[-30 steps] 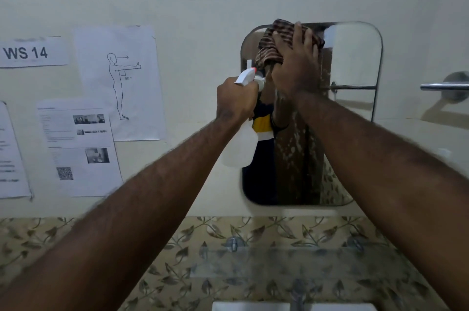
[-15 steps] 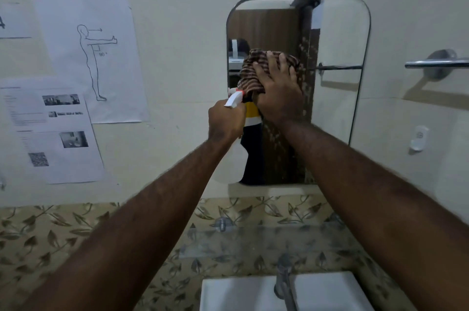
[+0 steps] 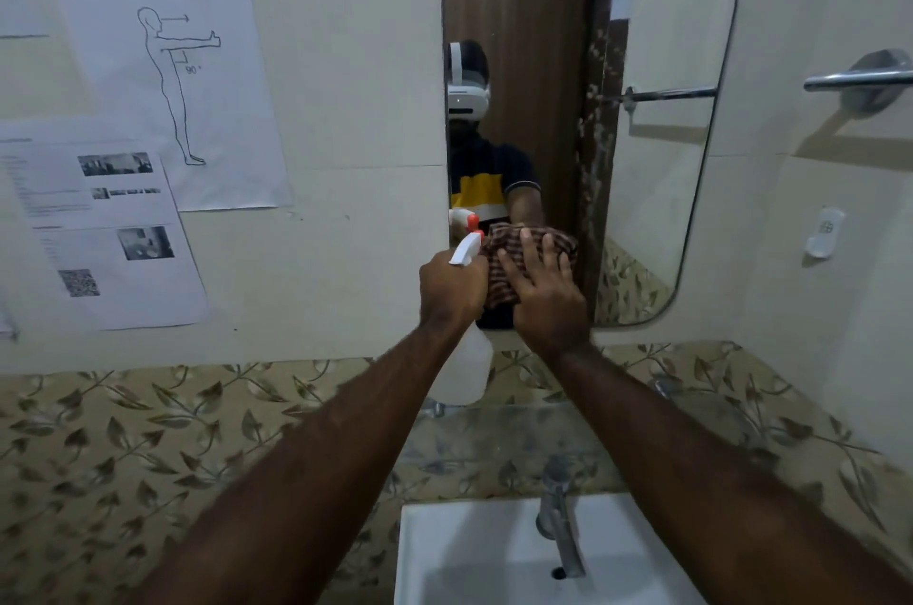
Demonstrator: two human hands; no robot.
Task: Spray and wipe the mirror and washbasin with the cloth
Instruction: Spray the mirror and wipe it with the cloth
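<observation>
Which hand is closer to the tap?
Neither clearly. The left hand holding the spray bottle and the right hand on the cloth are both well above the tap.

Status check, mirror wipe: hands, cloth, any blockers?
Left hand gripping spray bottle. Right hand pressing cloth flat on mirror, lower edge. Washbasin untouched. Nothing in the way.
</observation>
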